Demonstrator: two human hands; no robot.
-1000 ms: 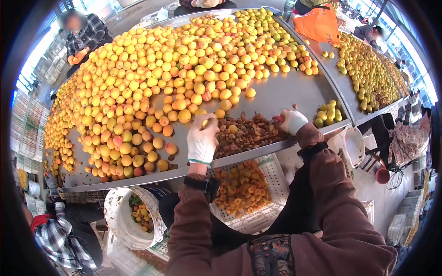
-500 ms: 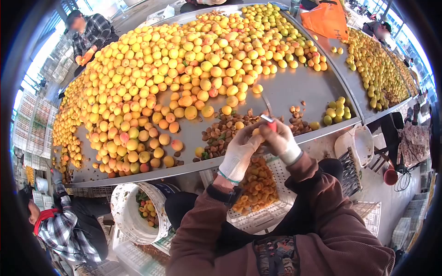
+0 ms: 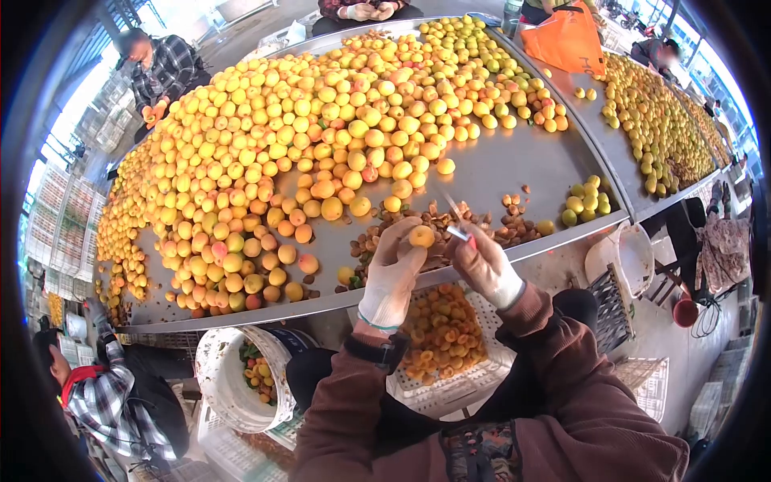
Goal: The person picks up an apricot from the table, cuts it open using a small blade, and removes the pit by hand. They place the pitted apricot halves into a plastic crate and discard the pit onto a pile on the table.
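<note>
My left hand (image 3: 387, 281), in a white glove, pinches a yellow-orange apricot (image 3: 422, 236) between thumb and fingers. In my gloved right hand (image 3: 491, 275) is a small knife (image 3: 458, 233) with a reddish handle; its thin blade points up and away. A small gap separates the knife from the apricot. Both hands are above the near edge of the metal table (image 3: 526, 165). Brown apricot pits (image 3: 510, 233) lie just beyond them. Below, between my knees, a white crate (image 3: 491, 317) holds opened apricot pieces (image 3: 446, 333).
A large heap of apricots (image 3: 305, 120) covers much of the table. Greener fruit (image 3: 586, 199) sits at right. A white bucket (image 3: 213, 373) with fruit and leaves stands at lower left, an orange bag (image 3: 566, 38) at the back. Other people work around the table, including one person (image 3: 161, 68) at far left.
My hands have moved apart, the left one shifting left with the apricot, which now shows plainly. The knife in my right hand has dropped slightly lower and left.
</note>
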